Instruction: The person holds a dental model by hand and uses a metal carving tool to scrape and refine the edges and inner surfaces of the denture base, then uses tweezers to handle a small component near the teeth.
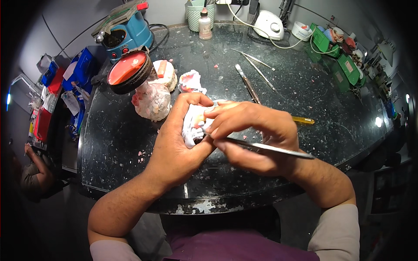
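Near the middle of the black worktable (331,122), my left hand (172,150) is closed around a white, lumpy piece with a yellowish-pink patch (191,126), which looks like a dental cast. My right hand (257,139) grips a slim metal hand tool (283,152), its working tip at the piece, partly hidden by my fingers. Behind my left hand stand a plaster mount with a black ring of red material (127,69), a pale round lump (152,104), a plaster block with a pink strip (170,81) and a small white-and-pink cast (189,81).
Loose metal tools (248,80) and a yellow-handled tool (305,119) lie rightward. Behind are a blue machine (126,32), bottle (205,28), green cup (194,15), white device (267,26) and green bins (346,69). Blue and red bins (76,69) stand left, near a co-worker's arm (41,172).
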`<state>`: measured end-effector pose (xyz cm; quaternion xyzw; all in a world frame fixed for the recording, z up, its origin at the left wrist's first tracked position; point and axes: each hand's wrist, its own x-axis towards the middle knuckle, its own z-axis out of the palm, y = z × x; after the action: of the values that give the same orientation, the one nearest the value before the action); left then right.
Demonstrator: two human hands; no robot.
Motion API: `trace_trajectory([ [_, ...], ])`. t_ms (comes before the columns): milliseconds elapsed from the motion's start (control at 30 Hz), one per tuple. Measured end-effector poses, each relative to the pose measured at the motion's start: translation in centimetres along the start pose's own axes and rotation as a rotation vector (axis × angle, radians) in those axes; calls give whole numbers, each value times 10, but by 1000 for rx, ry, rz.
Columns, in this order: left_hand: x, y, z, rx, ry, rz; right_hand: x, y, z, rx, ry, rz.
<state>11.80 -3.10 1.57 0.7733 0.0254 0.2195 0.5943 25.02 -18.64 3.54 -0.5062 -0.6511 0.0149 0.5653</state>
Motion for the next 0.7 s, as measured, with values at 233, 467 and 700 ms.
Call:
trace_trajectory([
  [233, 3, 19, -8, 38, -113, 121, 1, -8, -8, 1, 63, 58],
  [467, 4, 19, -15, 31, -134, 202, 9, -12, -12, -90, -14, -178],
  [700, 10, 21, -22, 15, -249, 228, 11, -21, -28, -93, -151, -102],
])
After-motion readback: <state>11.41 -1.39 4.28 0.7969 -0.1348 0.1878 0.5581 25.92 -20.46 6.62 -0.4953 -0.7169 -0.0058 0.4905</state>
